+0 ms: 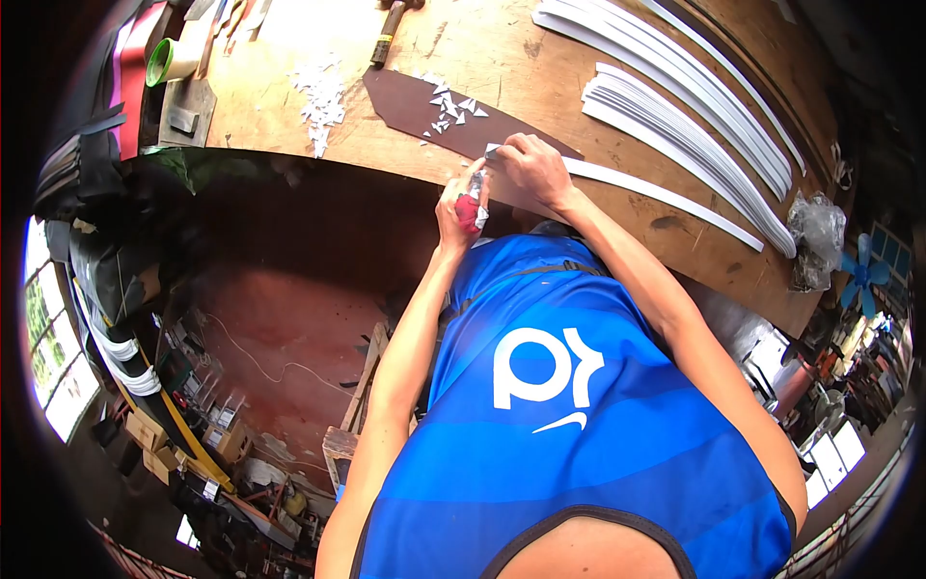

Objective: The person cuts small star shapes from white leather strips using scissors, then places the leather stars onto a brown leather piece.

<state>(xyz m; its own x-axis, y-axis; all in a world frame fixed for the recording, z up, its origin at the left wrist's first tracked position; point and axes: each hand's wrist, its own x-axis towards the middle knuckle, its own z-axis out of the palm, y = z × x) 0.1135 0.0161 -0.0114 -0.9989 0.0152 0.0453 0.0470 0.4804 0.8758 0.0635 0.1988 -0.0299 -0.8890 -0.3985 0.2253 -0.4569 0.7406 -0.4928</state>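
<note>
My left hand (462,210) is at the table's near edge, its fingers closed beside the end of a white strip (666,200). A red and whitish wrap or cloth (469,211) shows on its fingers; what they pinch is hidden. My right hand (536,171) is bent over the strip, its fingers closed on a small grey blade-like piece (494,151). The strip runs out to the right from under this hand. Beneath both hands lies a dark brown board (415,108), with small white triangular offcuts (453,108) on it.
A pile of white offcuts (320,96) lies left of the board. A hammer (388,39) rests beyond it. Bundles of white strips (685,145) spread over the right side of the wooden table (260,116). A green-rimmed roll (166,62) and clear plastic (816,232) sit near its ends.
</note>
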